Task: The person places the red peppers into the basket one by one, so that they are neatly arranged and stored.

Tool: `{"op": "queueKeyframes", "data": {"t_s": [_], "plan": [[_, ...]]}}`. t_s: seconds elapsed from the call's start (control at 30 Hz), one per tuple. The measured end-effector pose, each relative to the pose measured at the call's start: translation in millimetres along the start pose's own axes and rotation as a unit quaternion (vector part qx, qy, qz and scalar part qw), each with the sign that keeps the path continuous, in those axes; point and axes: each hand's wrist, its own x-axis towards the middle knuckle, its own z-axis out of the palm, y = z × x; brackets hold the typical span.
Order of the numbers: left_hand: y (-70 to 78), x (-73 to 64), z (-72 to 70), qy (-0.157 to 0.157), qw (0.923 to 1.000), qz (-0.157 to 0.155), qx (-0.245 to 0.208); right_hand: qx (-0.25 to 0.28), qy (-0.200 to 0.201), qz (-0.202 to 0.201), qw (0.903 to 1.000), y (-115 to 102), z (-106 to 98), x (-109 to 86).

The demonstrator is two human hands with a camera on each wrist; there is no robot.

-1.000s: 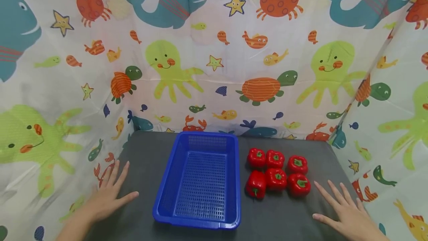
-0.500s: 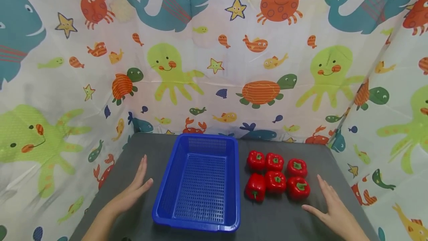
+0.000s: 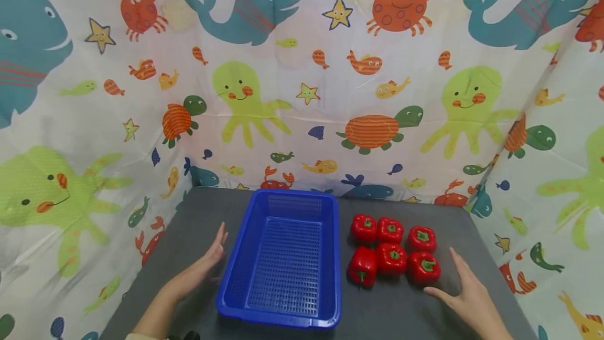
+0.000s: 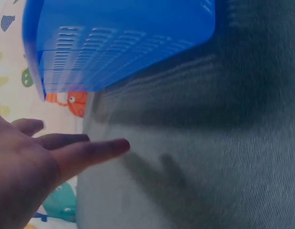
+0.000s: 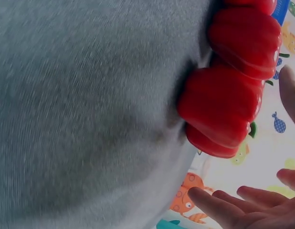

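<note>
A blue plastic basket (image 3: 222,298) with slotted walls stands on the dark grey table. Just left of it my left hand (image 3: 203,269) hovers with straight fingers, apart from the basket wall; in the left wrist view that hand (image 4: 47,162) casts a shadow on the table. Several red bell peppers (image 3: 391,259) with green stems sit in a cluster to the basket's right. Thumb and fingers spread, my right hand (image 3: 469,295) is beside the nearest right pepper (image 3: 423,268) and holds nothing. In the right wrist view its fingers (image 5: 209,202) extend near the peppers (image 5: 221,105).
A white cloth (image 3: 292,93) printed with sea animals hangs behind the table (image 3: 377,311) and along both sides. The table's back edge meets this cloth.
My left hand has moved right, closer to the basket, and turned its palm toward it. My right hand has shifted slightly left toward the peppers. The basket and peppers have stayed in place.
</note>
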Motion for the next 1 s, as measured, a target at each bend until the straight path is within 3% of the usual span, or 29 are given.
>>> {"op": "queueKeyframes", "data": {"t_s": [0.13, 0.33, 0.47, 0.63, 1.0], "plan": [[0.4, 13.4, 6.0, 0.017, 0.9993, 0.003, -0.033, 0.017, 0.002, 0.02, 0.9997, 3, 4, 3.2], [-2.9, 31.2, 14.9, 0.032, 0.9993, 0.006, -0.018, 0.058, -0.02, 0.088, 0.9942, 8, 12, 10.7], [-9.4, 38.9, 18.1, 0.033, 0.9977, 0.032, -0.049, 0.09, -0.021, 0.131, 0.9871, 8, 19, 14.6], [-15.9, 43.1, 18.3, 0.033, 0.9949, 0.066, -0.069, 0.109, -0.006, 0.142, 0.9838, 5, 27, 16.7], [-15.5, 43.5, 23.0, 0.053, 0.9966, 0.055, -0.032, 0.122, 0.007, 0.144, 0.9819, 8, 36, 18.1]]}}
